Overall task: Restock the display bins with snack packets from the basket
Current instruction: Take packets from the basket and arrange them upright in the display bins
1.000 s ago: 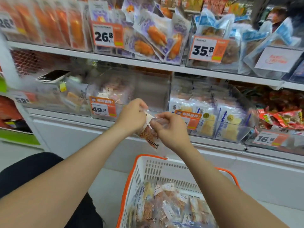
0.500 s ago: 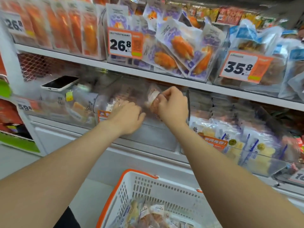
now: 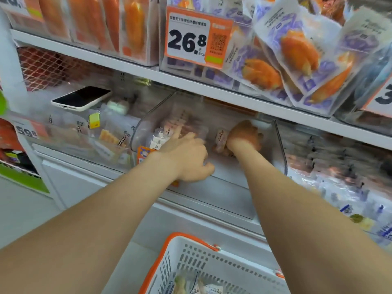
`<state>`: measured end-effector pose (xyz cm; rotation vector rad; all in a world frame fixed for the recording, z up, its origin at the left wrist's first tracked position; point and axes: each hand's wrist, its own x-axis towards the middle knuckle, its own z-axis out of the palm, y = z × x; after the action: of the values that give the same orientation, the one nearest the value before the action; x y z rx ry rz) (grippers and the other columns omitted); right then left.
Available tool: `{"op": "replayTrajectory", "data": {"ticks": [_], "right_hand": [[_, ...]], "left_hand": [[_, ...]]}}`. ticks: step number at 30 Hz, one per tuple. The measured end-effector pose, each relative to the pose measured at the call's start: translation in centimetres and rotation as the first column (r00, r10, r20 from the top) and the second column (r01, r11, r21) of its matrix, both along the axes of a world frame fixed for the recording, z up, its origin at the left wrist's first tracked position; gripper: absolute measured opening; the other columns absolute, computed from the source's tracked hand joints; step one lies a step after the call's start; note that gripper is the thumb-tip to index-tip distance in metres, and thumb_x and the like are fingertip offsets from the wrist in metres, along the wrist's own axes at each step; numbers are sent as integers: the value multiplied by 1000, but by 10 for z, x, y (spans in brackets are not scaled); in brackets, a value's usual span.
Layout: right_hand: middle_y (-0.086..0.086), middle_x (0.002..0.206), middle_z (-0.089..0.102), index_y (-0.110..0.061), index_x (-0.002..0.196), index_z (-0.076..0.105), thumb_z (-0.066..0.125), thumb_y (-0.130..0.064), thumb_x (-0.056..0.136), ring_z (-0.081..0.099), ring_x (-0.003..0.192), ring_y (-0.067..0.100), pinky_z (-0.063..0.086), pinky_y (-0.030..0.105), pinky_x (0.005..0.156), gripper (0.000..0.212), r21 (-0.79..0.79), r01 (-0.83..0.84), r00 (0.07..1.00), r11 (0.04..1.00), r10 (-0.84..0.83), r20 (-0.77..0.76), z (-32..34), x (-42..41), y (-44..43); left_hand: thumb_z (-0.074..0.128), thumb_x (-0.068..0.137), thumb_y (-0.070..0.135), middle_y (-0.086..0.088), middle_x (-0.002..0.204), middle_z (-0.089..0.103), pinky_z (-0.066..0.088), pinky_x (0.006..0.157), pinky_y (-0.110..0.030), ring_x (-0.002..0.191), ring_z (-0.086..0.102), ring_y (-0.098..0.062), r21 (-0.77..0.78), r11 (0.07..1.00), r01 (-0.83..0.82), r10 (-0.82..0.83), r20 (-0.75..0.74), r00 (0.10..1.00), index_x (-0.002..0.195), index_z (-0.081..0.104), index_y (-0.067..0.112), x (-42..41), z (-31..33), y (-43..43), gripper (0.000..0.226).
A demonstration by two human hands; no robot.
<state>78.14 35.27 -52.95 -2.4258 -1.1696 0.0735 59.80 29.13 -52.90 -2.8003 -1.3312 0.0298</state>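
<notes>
My right hand (image 3: 246,135) reaches inside the clear display bin (image 3: 281,149) on the middle shelf and grips a small snack packet (image 3: 220,137) with a white label, holding it upright. My left hand (image 3: 187,158) rests on the bin's front rim, its fingers stretched toward several packets (image 3: 161,137) standing at the bin's left side. The white basket with an orange rim (image 3: 186,251) stands below the shelf, with a few packets (image 3: 201,285) visible at the frame's bottom edge.
A phone (image 3: 81,98) lies on top of the neighbouring left bin, beside a yellow tag (image 3: 94,121). The shelf above (image 3: 191,81) carries bins of orange and purple packets and a 26.8 price tag (image 3: 195,39). A bin of pale packets (image 3: 350,198) sits to the right.
Both hands rose from above the basket to the bin. My right hand carried the packet deep into the bin, and my left hand let go of it and settled on the front rim.
</notes>
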Motion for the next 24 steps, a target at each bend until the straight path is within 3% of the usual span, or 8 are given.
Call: {"op": "replayTrajectory", "data": {"ticks": [2,5,7,10,12,17,21,24], "right_hand": [[13,144,50,-15,138,53,57,-18,99,43,135,36,42,47,106,40,6,2,1000,1000,-2,-17,-2,1,13],[13,139,54,-16,130,61,59,-16,96,46,130,38,44,44,94,34,35,-51,998,998,52,-28,-6,0,32],[12,133,60,-19,123,66,54,-12,95,52,124,37,41,40,86,31,39,-123,992,992,123,9,-12,-5,43],[10,123,68,-18,116,71,57,-10,94,60,119,35,47,41,101,27,11,-278,958,960,277,68,-13,-17,51],[10,120,70,-17,111,72,59,-10,93,61,118,35,49,43,102,23,17,-320,946,947,318,67,-15,-19,53],[15,147,41,-19,128,56,58,-14,95,35,136,40,43,53,100,33,-10,-9,995,1000,10,96,-19,-9,50],[16,159,23,-22,136,53,61,-12,93,26,142,42,42,56,103,45,-13,78,992,997,-76,105,-17,-2,45],[19,162,21,-15,155,30,64,-19,96,27,144,41,42,53,105,68,35,105,988,994,-108,107,-15,0,40]], "left_hand": [[22,85,60,-3,144,53,13,121,-61,135,40,-28,-26,999,-31,30,-24,999,107,75,26,1,-1,1,67],[28,96,59,-6,138,52,15,121,-61,133,40,-30,10,999,-50,51,-29,998,123,72,22,3,-3,0,63],[30,99,56,-6,134,53,15,121,-61,131,41,-30,28,998,-48,49,-16,999,123,72,21,3,-3,0,59],[32,100,50,-3,128,58,15,121,-60,131,40,-28,37,999,-13,12,22,1000,114,74,20,2,-5,0,54],[32,100,47,-1,127,60,14,122,-59,133,39,-27,34,999,3,-5,37,999,109,75,19,2,-6,1,52],[25,99,49,1,125,57,14,121,-60,131,38,-27,25,1000,2,-2,1,1000,106,74,21,3,-7,3,57],[15,89,54,0,143,53,14,120,-61,135,35,-28,-2,1000,-29,29,-39,999,114,74,24,4,-7,4,71],[18,90,54,-1,140,54,16,119,-60,133,37,-27,4,1000,-26,26,-29,999,113,74,25,5,-8,4,67]]}}
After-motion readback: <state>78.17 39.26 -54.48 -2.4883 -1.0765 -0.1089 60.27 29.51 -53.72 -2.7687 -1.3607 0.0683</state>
